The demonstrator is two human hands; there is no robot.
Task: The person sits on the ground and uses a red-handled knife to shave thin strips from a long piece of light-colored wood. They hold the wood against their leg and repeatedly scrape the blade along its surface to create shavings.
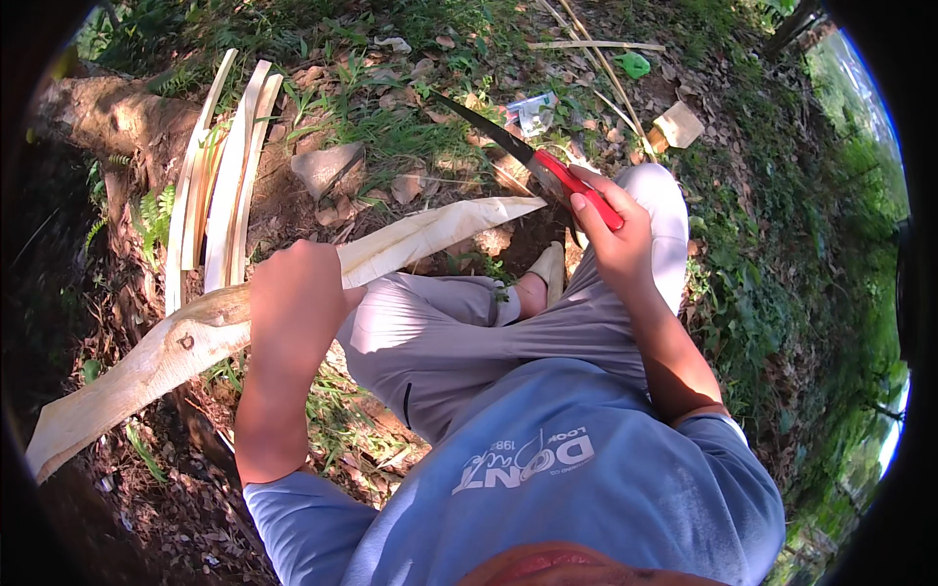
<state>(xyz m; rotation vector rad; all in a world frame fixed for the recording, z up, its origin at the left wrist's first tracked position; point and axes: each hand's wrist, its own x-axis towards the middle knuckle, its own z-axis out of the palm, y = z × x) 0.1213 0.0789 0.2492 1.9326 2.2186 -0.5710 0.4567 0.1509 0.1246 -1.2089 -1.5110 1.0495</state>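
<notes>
one long pale wooden slab (195, 337) runs slantwise across the person's lap, from the lower left up to its tip near the knife. the left hand (296, 293) has its grip closed around the slab's middle, fingers wrapped over the top edge. the right hand (611, 230) has its grip closed on one knife (518, 151) by its red handle, the dark blade pointing up and left, its base just above the slab's tip. four or so thin pale strips (230, 176) lean together against a tree trunk (107, 117) at the left. one small wooden block (677, 125) lies on the leafy ground to the right, near two thin sticks (596, 59). one bare foot (542, 278) shows between the knees.
</notes>
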